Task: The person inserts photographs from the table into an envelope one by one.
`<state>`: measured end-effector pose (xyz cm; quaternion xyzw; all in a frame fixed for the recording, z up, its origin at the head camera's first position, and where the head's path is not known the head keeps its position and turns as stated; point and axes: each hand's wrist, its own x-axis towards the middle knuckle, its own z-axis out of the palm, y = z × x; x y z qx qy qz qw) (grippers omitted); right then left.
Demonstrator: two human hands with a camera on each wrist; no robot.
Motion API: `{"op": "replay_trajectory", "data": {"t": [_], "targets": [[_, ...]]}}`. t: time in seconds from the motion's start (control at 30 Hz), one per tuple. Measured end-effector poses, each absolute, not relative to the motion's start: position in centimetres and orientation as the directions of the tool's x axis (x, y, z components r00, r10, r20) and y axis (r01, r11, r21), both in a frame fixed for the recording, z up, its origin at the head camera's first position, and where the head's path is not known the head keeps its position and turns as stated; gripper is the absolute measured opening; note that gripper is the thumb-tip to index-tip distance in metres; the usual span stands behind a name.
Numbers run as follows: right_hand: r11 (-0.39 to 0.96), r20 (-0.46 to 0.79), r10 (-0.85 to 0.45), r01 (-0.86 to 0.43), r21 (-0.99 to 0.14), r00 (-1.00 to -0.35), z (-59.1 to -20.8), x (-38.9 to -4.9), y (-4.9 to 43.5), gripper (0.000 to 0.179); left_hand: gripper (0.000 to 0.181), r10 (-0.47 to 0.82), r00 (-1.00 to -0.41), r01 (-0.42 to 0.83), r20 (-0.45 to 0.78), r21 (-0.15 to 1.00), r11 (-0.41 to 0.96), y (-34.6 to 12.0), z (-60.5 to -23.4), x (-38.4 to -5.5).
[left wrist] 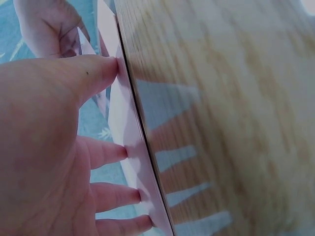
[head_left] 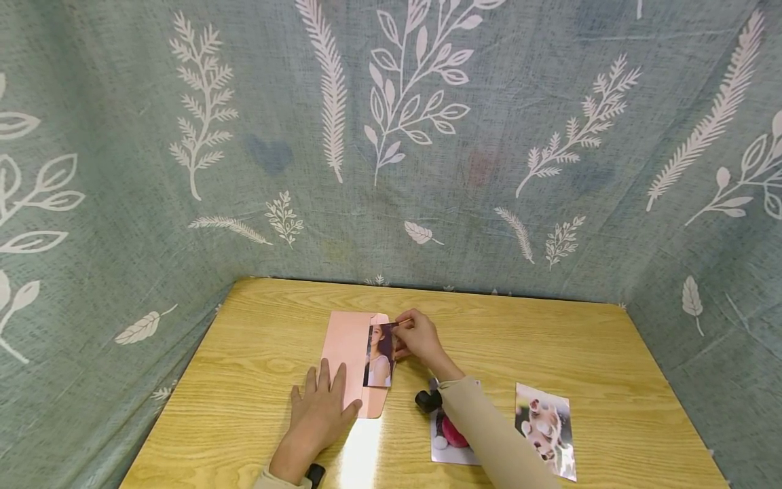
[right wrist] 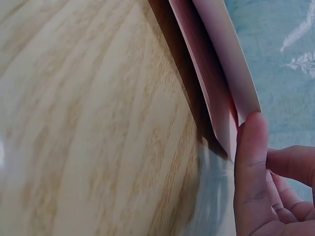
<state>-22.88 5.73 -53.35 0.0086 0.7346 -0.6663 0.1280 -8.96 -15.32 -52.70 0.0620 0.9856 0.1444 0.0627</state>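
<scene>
A pink envelope (head_left: 345, 346) lies on the wooden table with its flap unfolded to the right. Partly inside its mouth is a photo (head_left: 380, 363) of a dark-haired person in a white top. My right hand (head_left: 421, 338) pinches the photo's upper right corner between thumb and fingers; in the right wrist view the photo's pale back (right wrist: 231, 59) rises above the pink flap (right wrist: 197, 64). With fingers spread, my left hand (head_left: 320, 407) presses on the envelope's lower left part. The left wrist view shows those fingertips (left wrist: 120, 152) touching the pink paper.
A photo with a red round shape (head_left: 449, 435) lies partly under my right forearm. Farther right rests another photo (head_left: 544, 428) showing pale round shapes. A leaf-patterned curtain (head_left: 391, 204) hangs behind and beside the table (head_left: 568, 346).
</scene>
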Motion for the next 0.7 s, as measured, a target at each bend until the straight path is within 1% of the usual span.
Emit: {"op": "replay_trajectory", "data": {"t": [0.7], "targets": [[0.115, -0.214, -0.190, 0.195, -0.974, -0.958, -53.8, -22.9, 4.1, 0.023, 0.076, 0.131, -0.984, 0.092, -0.121, 0.290, 0.953, -15.2, -52.7, -9.0]]}}
